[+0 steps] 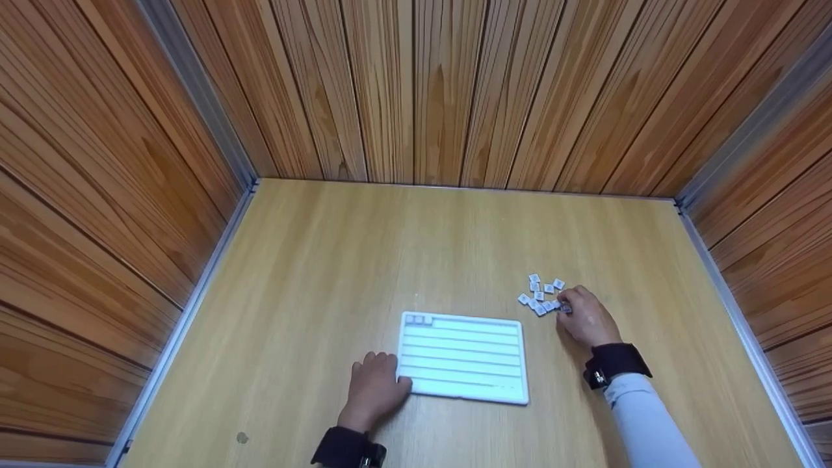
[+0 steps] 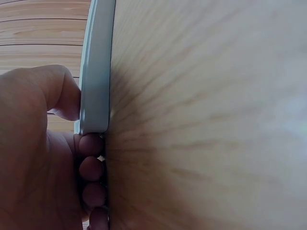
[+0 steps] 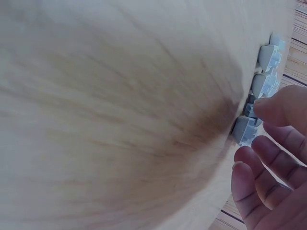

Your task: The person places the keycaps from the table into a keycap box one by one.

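Currently: 1 white ribbed tray (image 1: 462,367) on table (image 1: 325,260), few sm. pcs (image 1: 418,320) in far-L corner. L hand (image 1: 374,389): thumb + forefinger gripping near-L corner. R hand (image 1: 589,317): thumb touching one of the loose pcs (image 1: 539,296), R of tray; can't tell if pinched; lower fingers loosely bent.

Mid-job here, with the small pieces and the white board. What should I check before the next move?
1. White board flat on the table: ok.
2. Left hand steadying the board: ok, it holds the near-left corner, thumb on top.
3. Right hand at a piece: ok, its thumb touches it; whether the grip is firm, cannot tell.
4. Room beside the placed pieces: ok, the far row is bare to their right.
5. Loose pieces well apart: not ok, they lie clustered.
6. Markings readable: cannot tell, too small.
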### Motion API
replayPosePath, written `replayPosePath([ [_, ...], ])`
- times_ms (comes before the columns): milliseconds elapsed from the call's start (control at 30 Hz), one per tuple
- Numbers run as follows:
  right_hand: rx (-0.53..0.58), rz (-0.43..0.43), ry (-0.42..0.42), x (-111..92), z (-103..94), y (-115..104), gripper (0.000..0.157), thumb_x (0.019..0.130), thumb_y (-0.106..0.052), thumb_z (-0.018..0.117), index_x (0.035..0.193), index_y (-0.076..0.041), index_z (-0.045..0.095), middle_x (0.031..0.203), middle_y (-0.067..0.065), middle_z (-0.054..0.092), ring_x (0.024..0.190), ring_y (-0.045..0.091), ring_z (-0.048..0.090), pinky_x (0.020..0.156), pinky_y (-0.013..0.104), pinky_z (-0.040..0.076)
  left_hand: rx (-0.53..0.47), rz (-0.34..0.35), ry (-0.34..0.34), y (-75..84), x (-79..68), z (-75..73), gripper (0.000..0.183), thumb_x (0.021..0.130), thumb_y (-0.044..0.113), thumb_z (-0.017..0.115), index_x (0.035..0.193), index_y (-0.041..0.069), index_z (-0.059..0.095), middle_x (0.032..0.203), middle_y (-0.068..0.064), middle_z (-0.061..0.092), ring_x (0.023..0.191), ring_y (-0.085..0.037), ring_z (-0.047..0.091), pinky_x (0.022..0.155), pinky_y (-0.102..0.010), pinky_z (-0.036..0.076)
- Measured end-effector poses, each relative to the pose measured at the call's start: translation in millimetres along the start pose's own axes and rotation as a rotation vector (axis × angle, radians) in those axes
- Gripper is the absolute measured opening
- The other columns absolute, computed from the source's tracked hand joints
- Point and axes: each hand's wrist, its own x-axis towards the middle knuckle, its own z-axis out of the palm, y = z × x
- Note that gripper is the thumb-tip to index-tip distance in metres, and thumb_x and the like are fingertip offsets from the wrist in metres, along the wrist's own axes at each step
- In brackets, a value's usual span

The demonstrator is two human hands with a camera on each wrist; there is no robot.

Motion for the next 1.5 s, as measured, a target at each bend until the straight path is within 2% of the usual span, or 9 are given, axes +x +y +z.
replayPosePath([
  [267, 0.021, 0.020, -0.030, 0.5, 1.8, 2.0, 0.029, 0.087, 0.002, 0.066, 0.115, 0.006, 0.064, 0.109, 0.021, 0.061, 0.101, 0.036, 0.061, 0.089, 0.053, 0.048, -0.003, 0.006, 0.007, 0.7, -1.7, 0.8, 0.020, 0.080, 0.029, 0.062, 0.081, 0.010, 0.057, 0.075, -0.001, 0.046, 0.077, -0.023, 0.037, 0.072, -0.041, 0.029],
  [533, 0.032, 0.011, 0.001, 1.1, 0.3, 4.5, 0.026, 0.086, 0.004, 0.064, 0.112, 0.008, 0.063, 0.106, 0.023, 0.059, 0.098, 0.038, 0.060, 0.087, 0.054, 0.048, 0.007, 0.025, 0.034, 1.6, -3.1, 1.1, 0.019, 0.080, 0.029, 0.062, 0.079, 0.010, 0.056, 0.075, -0.001, 0.045, 0.076, -0.023, 0.037, 0.072, -0.041, 0.030],
  [833, 0.053, 0.127, -0.034, 1.7, -6.0, 3.6, 0.029, 0.090, -0.004, 0.061, 0.115, 0.010, 0.062, 0.109, 0.025, 0.055, 0.094, 0.035, 0.055, 0.083, 0.051, 0.046, 0.017, 0.025, 0.030, 1.0, -2.3, -0.3, 0.020, 0.080, 0.029, 0.062, 0.078, 0.011, 0.053, 0.074, -0.001, 0.044, 0.075, -0.023, 0.035, 0.071, -0.040, 0.029],
  [1067, 0.087, 0.141, -0.036, 1.1, -5.6, 4.8, 0.025, 0.089, -0.005, 0.063, 0.110, 0.008, 0.062, 0.107, 0.023, 0.056, 0.095, 0.035, 0.054, 0.081, 0.047, 0.045, 0.018, 0.028, 0.018, 0.4, -2.3, -2.2, 0.021, 0.081, 0.030, 0.061, 0.079, 0.011, 0.053, 0.075, -0.001, 0.044, 0.076, -0.023, 0.036, 0.071, -0.040, 0.029],
  [1267, 0.139, 0.204, -0.070, 0.9, -7.4, -0.3, 0.026, 0.092, -0.005, 0.063, 0.116, 0.006, 0.059, 0.106, 0.019, 0.057, 0.094, 0.032, 0.054, 0.076, 0.041, 0.045, 0.016, 0.029, 0.018, -0.1, -2.8, -2.7, 0.020, 0.081, 0.030, 0.061, 0.079, 0.012, 0.052, 0.075, -0.001, 0.044, 0.076, -0.023, 0.036, 0.071, -0.040, 0.029],
  [1367, 0.164, 0.178, -0.043, 0.0, -6.7, -2.1, 0.028, 0.092, -0.002, 0.062, 0.118, 0.006, 0.058, 0.110, 0.021, 0.057, 0.098, 0.034, 0.055, 0.079, 0.043, 0.047, 0.012, 0.036, 0.024, -0.7, -2.5, -2.4, 0.020, 0.081, 0.030, 0.061, 0.078, 0.012, 0.052, 0.075, -0.001, 0.045, 0.076, -0.023, 0.037, 0.071, -0.040, 0.029],
  [1500, 0.194, 0.091, 0.010, -2.9, -5.7, -3.2, 0.033, 0.091, 0.002, 0.061, 0.124, 0.006, 0.062, 0.119, 0.024, 0.057, 0.105, 0.037, 0.059, 0.086, 0.047, 0.048, 0.012, 0.032, 0.022, -0.2, -2.5, -1.6, 0.019, 0.081, 0.030, 0.061, 0.079, 0.012, 0.054, 0.075, -0.001, 0.045, 0.076, -0.023, 0.037, 0.071, -0.040, 0.029],
])
